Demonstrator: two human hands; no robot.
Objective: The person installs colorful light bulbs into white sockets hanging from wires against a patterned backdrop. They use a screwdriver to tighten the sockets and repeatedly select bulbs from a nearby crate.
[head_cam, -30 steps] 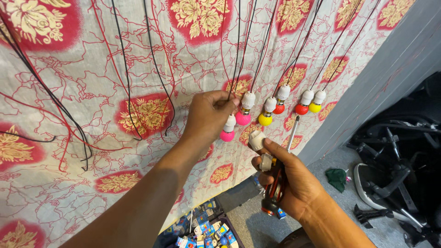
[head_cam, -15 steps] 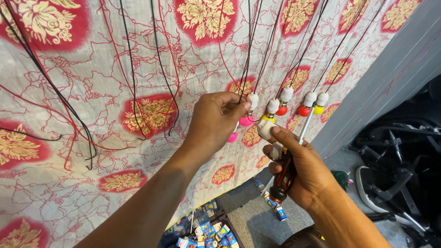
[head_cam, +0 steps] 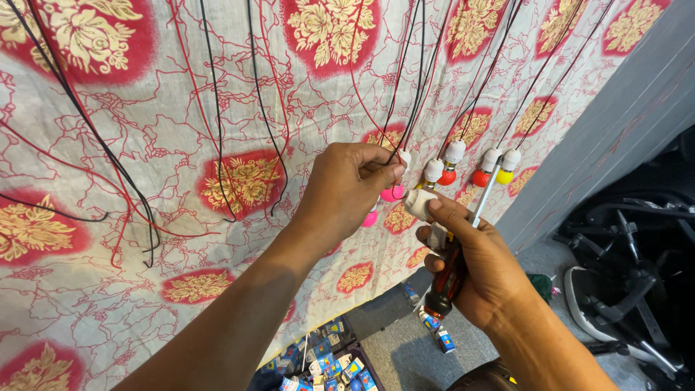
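**wire_noob:** Looking at the middle of the frame: the left hand (head_cam: 347, 185) is pinched shut on the black wires (head_cam: 409, 108) right where they drop to the pink bulb (head_cam: 392, 193). The right hand (head_cam: 474, 264) has thumb and forefinger closed on a white lamp holder (head_cam: 418, 203), with a screwdriver (head_cam: 455, 264) tucked under the other fingers, dark handle down and pale shaft poking up toward the right. How do these things handle?

**bulbguy:** Going by the looks, they're light. I'd guess the holder is stiff plastic, a bit slick and small, so that fingertip pinch around its body seems right. The wires are thin and floppy; holding them close to the end, like the left hand does, should stop them swinging. The small coloured bulbs, like the red (head_cam: 447, 177) and yellow (head_cam: 504, 176) ones hanging to the right, are probably the fragile part, so I'd take the white cap, not the globe.

**wire_noob:** And the backdrop?

**bulbguy:** Just a floral cloth (head_cam: 145, 145) hanging loose, probably no support to push against. There are small boxes (head_cam: 326, 366) at the bottom of the frame.
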